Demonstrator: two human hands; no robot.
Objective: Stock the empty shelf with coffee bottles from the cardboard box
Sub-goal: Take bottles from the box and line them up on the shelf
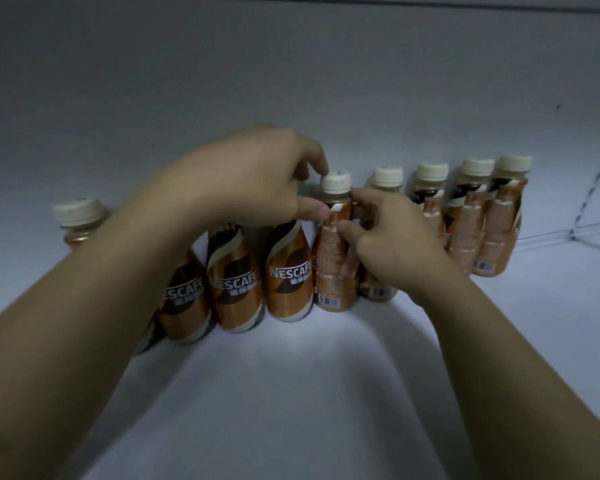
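Several brown Nescafe coffee bottles with cream caps stand in a row along the back of the white shelf (291, 393). Both hands meet at one middle bottle (333, 265), whose barcode side faces me. My left hand (250, 178) reaches over the row, thumb and fingers pinching the bottle's neck just under the cap. My right hand (392, 244) touches the bottle's shoulder from the right with thumb and fingertips. The bottles left of it (288, 275) show their logos; those on the right (465, 223) show their backs. The cardboard box is not in view.
The shelf's white back wall (291, 81) rises right behind the row. A slotted metal upright (593, 188) marks the right end of the bay. One bottle (78, 220) stands at the far left, partly hidden by my left forearm.
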